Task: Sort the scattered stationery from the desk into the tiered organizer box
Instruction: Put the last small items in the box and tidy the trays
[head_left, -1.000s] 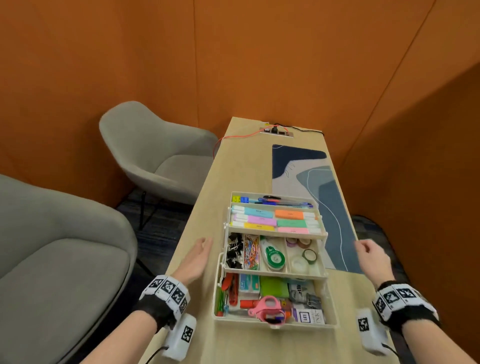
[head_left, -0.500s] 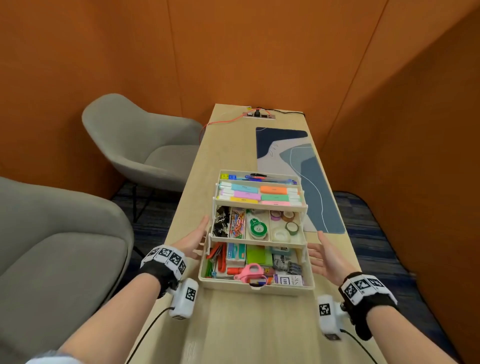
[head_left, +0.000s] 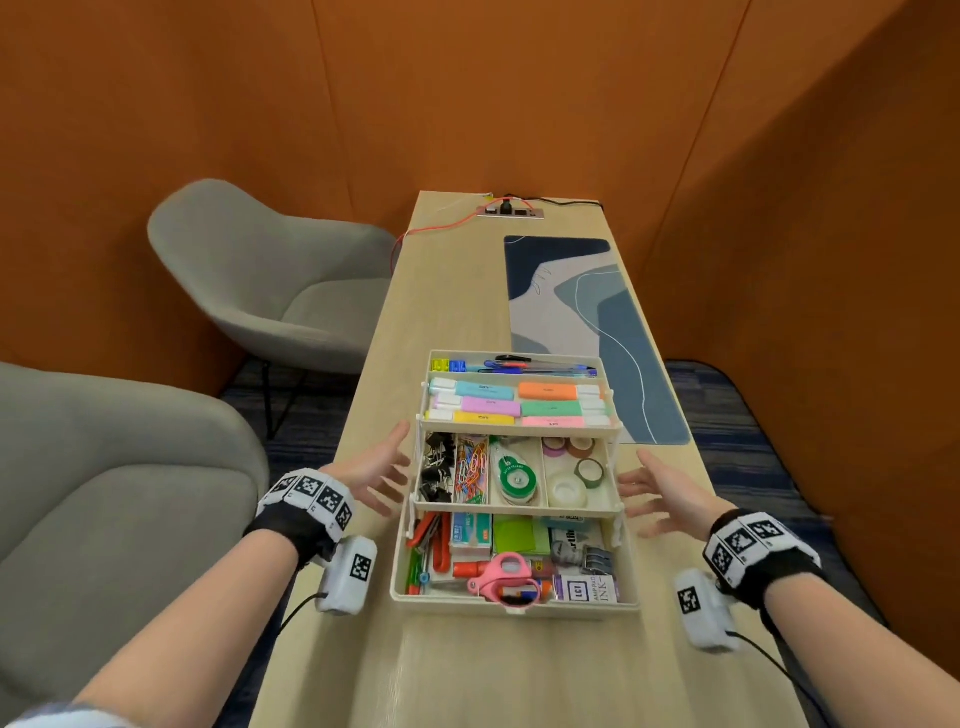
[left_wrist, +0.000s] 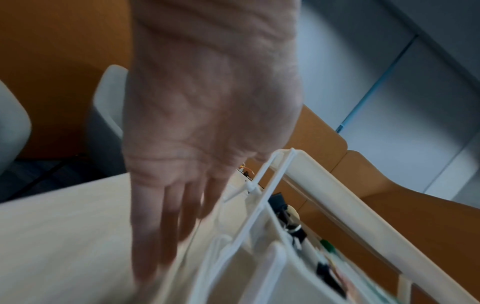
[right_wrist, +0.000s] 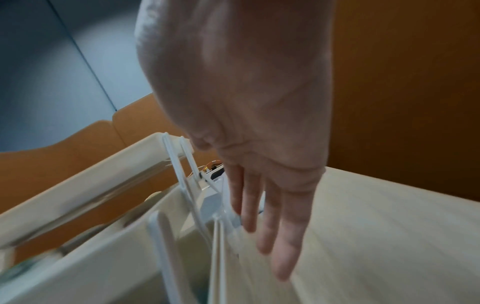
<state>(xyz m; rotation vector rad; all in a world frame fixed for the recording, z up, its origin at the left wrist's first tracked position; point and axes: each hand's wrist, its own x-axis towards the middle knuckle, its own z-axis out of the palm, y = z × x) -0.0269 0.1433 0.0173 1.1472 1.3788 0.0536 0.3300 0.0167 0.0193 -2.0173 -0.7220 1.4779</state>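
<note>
The cream tiered organizer box (head_left: 511, 609) stands unfolded on the wooden desk (head_left: 519, 670). Its top tiers hold pens and coloured highlighters (head_left: 519, 402). The middle tier holds clips, correction tape (head_left: 515, 475) and tape rolls. The bottom tier holds pink scissors (head_left: 501, 574) and small boxes. My left hand (head_left: 376, 475) hovers with straight fingers beside the box's left wall (left_wrist: 233, 267). My right hand (head_left: 657, 493) hovers with straight fingers (right_wrist: 275, 226) beside the right wall (right_wrist: 182, 246). Neither hand holds anything.
A blue patterned desk mat (head_left: 587, 332) lies behind the box on the right. A power strip with red and black cables (head_left: 511, 210) sits at the desk's far end. Two grey chairs (head_left: 270, 280) stand left of the desk. Orange walls enclose the space.
Both hands have come inward from the desk's edges to the two sides of the box, fingers straight. The head view has dropped and pulled back.
</note>
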